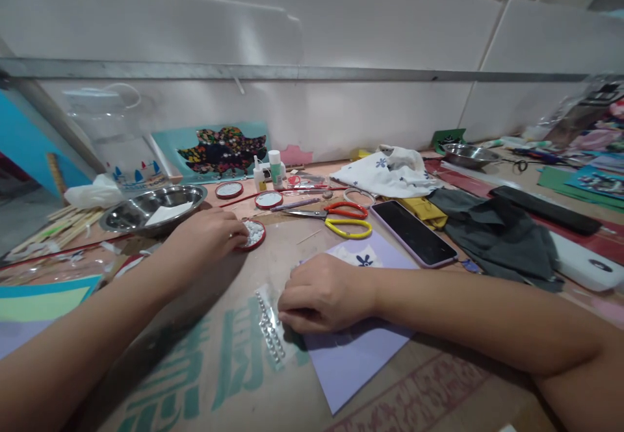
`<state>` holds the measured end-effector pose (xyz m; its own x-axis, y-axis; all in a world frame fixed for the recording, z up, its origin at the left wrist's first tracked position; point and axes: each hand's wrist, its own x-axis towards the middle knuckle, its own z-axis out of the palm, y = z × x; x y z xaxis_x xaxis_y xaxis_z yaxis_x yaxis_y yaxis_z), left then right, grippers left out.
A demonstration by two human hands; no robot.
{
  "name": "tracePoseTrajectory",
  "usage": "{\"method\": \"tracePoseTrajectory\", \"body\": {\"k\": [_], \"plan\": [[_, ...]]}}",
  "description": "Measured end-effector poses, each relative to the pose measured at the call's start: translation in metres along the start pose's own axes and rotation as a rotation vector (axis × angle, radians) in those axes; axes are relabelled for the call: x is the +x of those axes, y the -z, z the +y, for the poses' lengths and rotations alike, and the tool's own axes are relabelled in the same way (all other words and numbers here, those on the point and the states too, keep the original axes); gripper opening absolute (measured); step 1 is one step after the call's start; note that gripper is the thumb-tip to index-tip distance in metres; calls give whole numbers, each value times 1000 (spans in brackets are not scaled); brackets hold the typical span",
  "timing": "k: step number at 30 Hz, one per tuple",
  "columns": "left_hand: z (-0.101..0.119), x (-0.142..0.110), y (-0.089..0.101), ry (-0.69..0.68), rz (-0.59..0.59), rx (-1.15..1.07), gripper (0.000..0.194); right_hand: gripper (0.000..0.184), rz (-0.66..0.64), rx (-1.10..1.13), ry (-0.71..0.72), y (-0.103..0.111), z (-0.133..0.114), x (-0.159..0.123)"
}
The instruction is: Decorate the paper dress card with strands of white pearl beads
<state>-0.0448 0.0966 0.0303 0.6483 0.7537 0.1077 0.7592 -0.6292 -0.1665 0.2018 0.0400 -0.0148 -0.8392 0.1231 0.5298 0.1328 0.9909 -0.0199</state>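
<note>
My left hand (214, 230) reaches over the left side of a small red-rimmed lid (254, 234) filled with white beads. Its fingers are bent together at the rim, and what they hold, if anything, is hidden. Curled closed, my right hand (322, 294) rests on a sheet of purple paper (348, 367); nothing between its fingers can be made out. Just left of it lies a clear plastic strip with rows of silvery beads (270, 329). Partly behind the right hand, a white fabric piece with a dark blue flower (363, 258) lies on the paper.
Scissors with red and yellow handles (348, 219) and a phone (414, 234) lie beyond the paper. A metal bowl (156, 208) stands left, glue bottles (275, 169) farther back. Patterned white cloth (385, 172) and dark grey cloth (487, 237) lie to the right.
</note>
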Motion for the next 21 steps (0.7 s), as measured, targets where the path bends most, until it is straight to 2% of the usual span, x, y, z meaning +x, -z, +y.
{"method": "tracePoseTrajectory", "body": {"k": [6, 10, 15, 21], "plan": [[-1, 0, 5, 182, 58, -76, 38, 33, 17, -2, 3, 1, 0, 0], [-5, -1, 0, 77, 90, -73, 32, 32, 55, 1, 15, 2, 0, 1], [-8, 1, -7, -74, 32, -40, 29, 34, 37, -11, 11, 2, 0, 1], [-4, 0, -6, -111, 32, 5, 28, 35, -7, -28, 9, 0, 0, 1]]}}
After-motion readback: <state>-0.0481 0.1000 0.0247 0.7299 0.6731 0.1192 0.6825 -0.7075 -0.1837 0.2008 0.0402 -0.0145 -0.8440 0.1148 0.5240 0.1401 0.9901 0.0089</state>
